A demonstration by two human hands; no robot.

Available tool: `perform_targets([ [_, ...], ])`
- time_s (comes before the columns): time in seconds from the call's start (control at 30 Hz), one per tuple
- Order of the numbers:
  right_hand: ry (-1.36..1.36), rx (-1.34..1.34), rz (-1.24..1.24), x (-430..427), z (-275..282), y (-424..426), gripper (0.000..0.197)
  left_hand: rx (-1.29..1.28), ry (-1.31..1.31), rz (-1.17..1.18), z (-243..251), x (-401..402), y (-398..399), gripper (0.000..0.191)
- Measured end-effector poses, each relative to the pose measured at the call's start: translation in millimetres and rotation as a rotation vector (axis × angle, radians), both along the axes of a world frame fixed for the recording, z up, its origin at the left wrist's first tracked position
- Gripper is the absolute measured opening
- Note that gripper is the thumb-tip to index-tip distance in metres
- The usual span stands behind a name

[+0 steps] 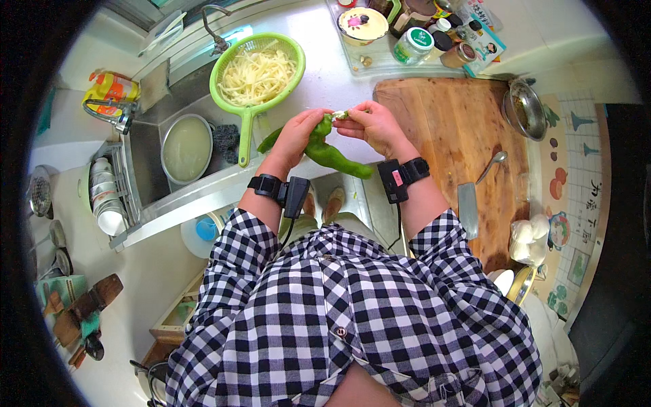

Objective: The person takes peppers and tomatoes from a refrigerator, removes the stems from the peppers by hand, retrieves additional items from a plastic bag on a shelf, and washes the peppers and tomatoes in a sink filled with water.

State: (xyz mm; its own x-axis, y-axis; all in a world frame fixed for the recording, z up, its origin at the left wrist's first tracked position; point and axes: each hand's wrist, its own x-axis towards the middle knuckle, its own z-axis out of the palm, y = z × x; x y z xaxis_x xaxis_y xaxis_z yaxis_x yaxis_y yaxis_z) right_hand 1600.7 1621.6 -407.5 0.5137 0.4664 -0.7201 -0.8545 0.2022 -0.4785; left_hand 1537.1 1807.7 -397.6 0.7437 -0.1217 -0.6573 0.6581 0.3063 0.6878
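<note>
Above the front edge of the metal counter, my left hand (296, 133) grips a long green pepper (338, 156) near its stem end. The pepper's body slants down to the right. Between the fingertips of my right hand (375, 127) is the pepper's green stem with its whitish seed core (339, 115), right at the pepper's top; whether it is fully detached I cannot tell. Another green pepper piece (269, 141) shows left of my left hand, partly hidden by it. Just beyond stands a green plastic strainer (215, 76) full of pale shredded strips (258, 76), its handle pointing towards me.
Left, the sink (147, 168) holds a basin of cloudy water (187, 148) and a dark scouring pad (225, 142). A cleaver (468, 211), a spoon (492, 165) and a metal bowl (525, 109) rest on the wooden board (432, 117) at right. Jars (414, 46) crowd the back.
</note>
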Motion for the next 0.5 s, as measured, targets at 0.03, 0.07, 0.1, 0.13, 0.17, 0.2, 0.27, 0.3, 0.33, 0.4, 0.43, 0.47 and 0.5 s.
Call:
perform_targets([
  [0.03, -0.013, 0.004, -0.006, -1, -3, 0, 0.009, -0.032, 0.003, 0.008, 3, 0, 2, 0.034],
  [0.07, -0.010, 0.006, -0.005, -2, -6, 1, 0.009, -0.063, 0.006, 0.017, 6, -2, 4, 0.034],
  [0.1, -0.041, -0.070, 0.007, -3, -12, 2, 0.011, -0.060, 0.008, 0.019, 6, -4, 7, 0.034],
  [0.13, -0.072, -0.145, 0.020, -4, -19, 4, 0.014, -0.091, 0.000, 0.064, 5, -7, 10, 0.035],
  [0.17, -0.071, -0.141, 0.023, -6, -29, 6, 0.014, -0.123, -0.008, 0.109, 4, -10, 11, 0.036],
  [0.2, -0.108, -0.229, 0.061, -9, -45, 8, 0.015, -0.164, 0.035, 0.154, 3, -13, 10, 0.037],
  [0.27, -0.173, -0.362, 0.097, -18, -64, 11, 0.029, -0.169, 0.055, 0.165, -1, -16, 7, 0.037],
  [0.3, -0.171, -0.363, 0.093, -23, -81, 7, 0.029, -0.180, 0.074, 0.171, -4, -16, 3, 0.037],
  [0.33, -0.478, -0.629, 0.159, -27, -102, 0, 0.036, -0.183, 0.087, 0.168, -7, -14, -1, 0.036],
  [0.4, -0.788, -0.878, 0.238, -28, -104, 1, 0.043, -0.144, 0.068, 0.174, -18, -14, -1, 0.035],
  [0.43, -0.678, -0.711, 0.263, -23, -76, 11, 0.045, -0.101, 0.048, 0.193, -23, -17, 4, 0.035],
  [0.47, -0.567, -0.556, 0.281, -19, -48, 17, 0.048, -0.094, 0.030, 0.208, -32, -19, 8, 0.032],
  [0.5, -0.568, -0.562, 0.279, -18, -29, 19, 0.048, -0.099, 0.027, 0.205, -35, -17, 5, 0.032],
])
